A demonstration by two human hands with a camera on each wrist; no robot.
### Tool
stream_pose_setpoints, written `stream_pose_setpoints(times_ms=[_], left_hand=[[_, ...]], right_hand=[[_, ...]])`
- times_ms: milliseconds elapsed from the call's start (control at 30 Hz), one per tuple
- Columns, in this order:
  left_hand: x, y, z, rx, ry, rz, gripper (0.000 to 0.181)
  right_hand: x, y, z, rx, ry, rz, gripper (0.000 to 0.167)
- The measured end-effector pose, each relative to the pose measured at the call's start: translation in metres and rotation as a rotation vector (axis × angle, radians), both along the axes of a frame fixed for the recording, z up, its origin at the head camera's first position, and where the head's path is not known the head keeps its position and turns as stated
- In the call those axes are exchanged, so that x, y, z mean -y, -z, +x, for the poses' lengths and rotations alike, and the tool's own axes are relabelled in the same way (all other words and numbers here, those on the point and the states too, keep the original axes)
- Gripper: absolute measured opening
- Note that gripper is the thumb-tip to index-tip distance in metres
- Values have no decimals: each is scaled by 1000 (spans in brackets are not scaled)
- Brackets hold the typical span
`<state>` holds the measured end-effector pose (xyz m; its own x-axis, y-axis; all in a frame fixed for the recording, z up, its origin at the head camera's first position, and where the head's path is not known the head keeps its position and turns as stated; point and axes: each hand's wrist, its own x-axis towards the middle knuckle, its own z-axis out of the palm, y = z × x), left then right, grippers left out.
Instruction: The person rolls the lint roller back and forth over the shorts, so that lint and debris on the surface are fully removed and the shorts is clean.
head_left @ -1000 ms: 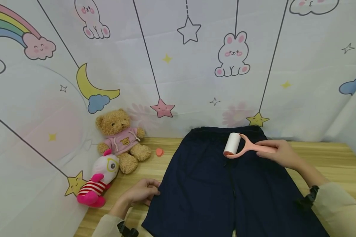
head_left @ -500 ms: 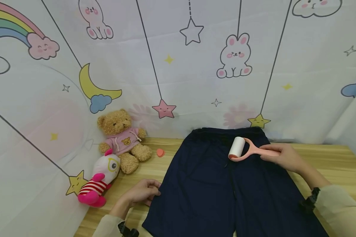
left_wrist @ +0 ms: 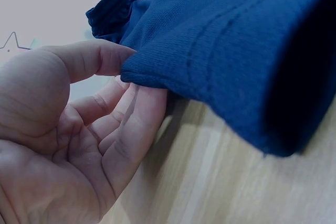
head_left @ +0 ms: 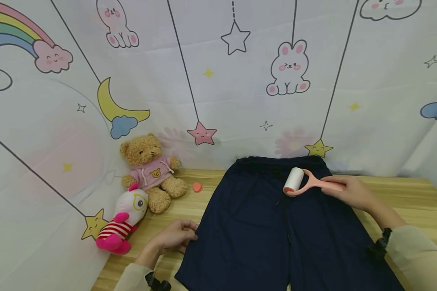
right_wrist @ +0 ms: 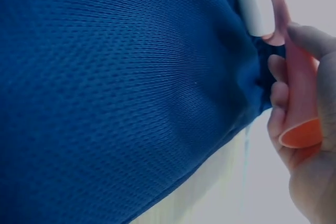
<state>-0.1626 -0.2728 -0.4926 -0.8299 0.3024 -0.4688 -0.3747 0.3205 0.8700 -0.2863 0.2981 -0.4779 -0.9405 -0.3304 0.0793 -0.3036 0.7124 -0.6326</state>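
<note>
Dark blue shorts (head_left: 247, 226) lie spread on the wooden table, waistband toward the back. At their left edge the left hand (head_left: 175, 235) pinches the fabric; in the left wrist view the thumb and a finger of this hand (left_wrist: 79, 124) hold the edge of the cloth (left_wrist: 173, 61). The right hand (head_left: 353, 194) grips the pink handle of a lint roller (head_left: 315, 183), its white roll (head_left: 293, 179) on the upper part of the shorts right of the drawstring. From the right wrist, fingers and thumb of the hand (right_wrist: 310, 108) curl round the handle (right_wrist: 300, 85).
A teddy bear (head_left: 151, 173) in a pink hoodie sits at the back left, with a pink and white plush toy (head_left: 121, 222) before it. A small orange-red piece (head_left: 197, 187) lies on the wooden table (head_left: 404, 198). A printed white cloth (head_left: 240, 97) hangs behind.
The right hand and roller have shifted slightly right and a little toward the front of the shorts. The left hand has kept its pinch at the left edge.
</note>
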Motion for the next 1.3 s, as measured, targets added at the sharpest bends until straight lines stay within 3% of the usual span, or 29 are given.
stream_pose_setpoints(times_ms=[633, 900, 1300], left_hand=[[-2, -2, 0, -5, 6, -2, 30], [-1, -1, 0, -7, 3, -11, 30], [0, -1, 0, -8, 10, -7, 29]], right_hand=[[-17, 9, 2, -70, -10, -10, 51], [-28, 6, 13, -58, 14, 20, 54], [-51, 6, 25, -163, 43, 14, 46]])
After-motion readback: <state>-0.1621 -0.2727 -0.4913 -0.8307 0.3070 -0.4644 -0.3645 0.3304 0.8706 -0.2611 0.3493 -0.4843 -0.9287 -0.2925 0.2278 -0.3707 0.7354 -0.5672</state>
